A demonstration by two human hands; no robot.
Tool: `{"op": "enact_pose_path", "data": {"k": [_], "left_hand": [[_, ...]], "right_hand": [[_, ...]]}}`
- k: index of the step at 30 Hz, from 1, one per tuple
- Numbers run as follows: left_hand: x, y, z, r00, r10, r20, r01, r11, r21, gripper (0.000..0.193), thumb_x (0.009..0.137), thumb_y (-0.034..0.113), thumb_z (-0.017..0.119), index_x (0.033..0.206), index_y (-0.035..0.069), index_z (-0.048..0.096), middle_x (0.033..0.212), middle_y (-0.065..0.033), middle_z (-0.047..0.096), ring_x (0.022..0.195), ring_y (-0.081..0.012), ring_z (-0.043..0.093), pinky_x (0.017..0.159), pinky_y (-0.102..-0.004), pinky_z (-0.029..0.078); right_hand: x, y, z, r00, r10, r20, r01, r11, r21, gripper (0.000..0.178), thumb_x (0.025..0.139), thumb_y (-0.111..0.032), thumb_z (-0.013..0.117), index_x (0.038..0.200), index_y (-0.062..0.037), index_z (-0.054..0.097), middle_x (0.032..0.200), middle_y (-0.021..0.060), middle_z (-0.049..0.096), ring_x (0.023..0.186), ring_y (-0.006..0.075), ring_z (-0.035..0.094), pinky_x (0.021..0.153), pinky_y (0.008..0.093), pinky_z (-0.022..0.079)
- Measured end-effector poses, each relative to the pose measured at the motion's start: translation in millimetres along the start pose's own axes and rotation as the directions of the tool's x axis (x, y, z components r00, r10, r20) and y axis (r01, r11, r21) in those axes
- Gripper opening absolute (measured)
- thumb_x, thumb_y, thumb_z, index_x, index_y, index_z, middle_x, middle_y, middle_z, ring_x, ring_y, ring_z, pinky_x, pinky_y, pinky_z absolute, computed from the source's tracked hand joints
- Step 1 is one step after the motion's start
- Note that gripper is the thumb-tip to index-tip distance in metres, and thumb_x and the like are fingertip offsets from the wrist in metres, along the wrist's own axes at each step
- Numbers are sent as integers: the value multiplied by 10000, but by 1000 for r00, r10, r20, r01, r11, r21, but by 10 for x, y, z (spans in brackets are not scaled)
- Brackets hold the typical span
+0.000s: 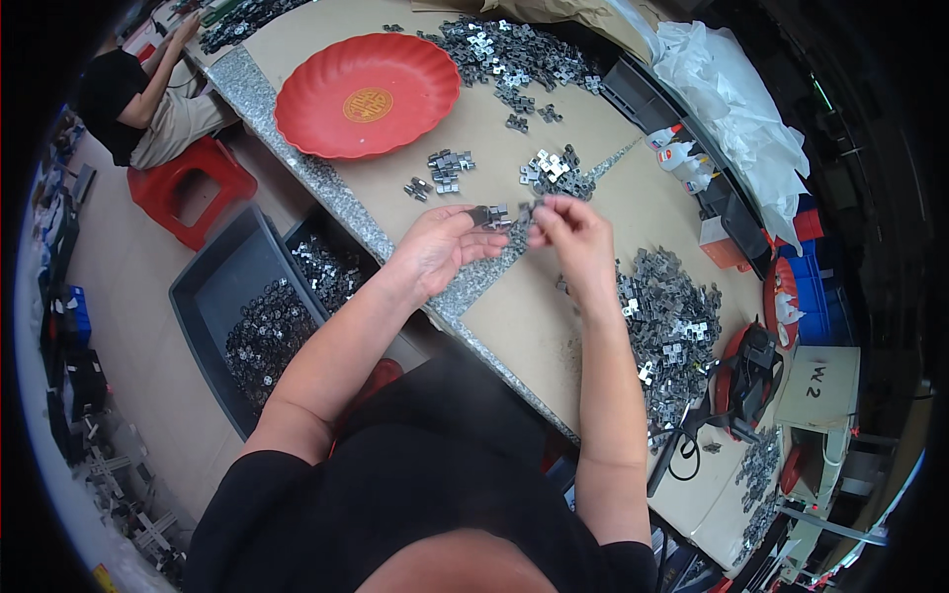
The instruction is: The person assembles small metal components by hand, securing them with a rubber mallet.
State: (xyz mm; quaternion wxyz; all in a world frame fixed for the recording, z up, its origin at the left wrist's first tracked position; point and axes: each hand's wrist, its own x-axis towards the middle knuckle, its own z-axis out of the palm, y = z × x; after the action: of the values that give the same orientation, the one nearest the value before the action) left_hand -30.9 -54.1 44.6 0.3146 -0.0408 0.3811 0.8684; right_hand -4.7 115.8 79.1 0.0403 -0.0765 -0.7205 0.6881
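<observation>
My left hand (440, 249) is closed on small metal clips (497, 214), which stick out between the thumb and fingers. Close beside it, my right hand (576, 242) pinches a small metal piece (529, 211); it is slightly blurred, so its exact shape is unclear. Both hands are above the table, near its granite-patterned strip. Just beyond them lies a small pile of shiny metal clips (556, 173), with a neat cluster of clips (450, 170) to its left. A large heap of similar metal pieces (667, 321) spreads to the right of my right forearm.
A red scalloped plate (415, 79) rests at the far left of the table. More clips (514, 54) lie at the back, near glue bottles (675, 153). Grey bins with metal parts (222, 287) stand below the left edge. Another person (129, 94) sits beyond a red stool (193, 188).
</observation>
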Motion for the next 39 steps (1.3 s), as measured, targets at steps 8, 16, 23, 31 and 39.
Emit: {"op": "enact_pose_path", "data": {"k": [8,16,23,31,39], "left_hand": [[-73,-171,207,999,-3,-35,8,990,142,186,846,100,481,963,-21,561,859,-88,630,743,-145,602,623,-241,472],[-96,-237,218,991,134,-28,-121,953,277,149,811,46,498,891,-16,606,821,-69,626,695,-102,559,628,-223,444],[-136,-270,279,979,199,-42,-170,915,365,179,779,-11,465,887,-29,607,813,-63,620,654,-90,526,632,-218,441],[-132,-239,299,990,137,-22,-124,943,308,214,782,-19,441,927,-61,592,809,-82,620,700,-111,576,673,-217,446],[-159,-334,239,962,249,110,-272,892,361,202,775,-27,466,936,-75,579,860,-90,617,775,-109,572,712,-230,448]], "right_hand": [[-398,271,102,992,90,-86,-77,987,139,290,820,-21,573,1084,85,517,786,87,607,632,103,590,569,199,508],[-410,250,42,986,162,-26,-149,949,278,212,792,-42,617,951,87,562,732,97,615,581,102,587,522,207,516],[-388,263,-21,964,266,13,-253,902,349,204,775,-45,631,926,74,564,716,89,614,562,97,584,507,203,518],[-411,236,11,972,233,0,-218,911,351,140,764,-34,623,858,50,563,692,76,605,538,91,578,503,210,521],[-399,239,-25,956,286,58,-285,873,397,98,789,-56,581,845,24,575,666,44,589,514,84,554,513,218,523]]}}
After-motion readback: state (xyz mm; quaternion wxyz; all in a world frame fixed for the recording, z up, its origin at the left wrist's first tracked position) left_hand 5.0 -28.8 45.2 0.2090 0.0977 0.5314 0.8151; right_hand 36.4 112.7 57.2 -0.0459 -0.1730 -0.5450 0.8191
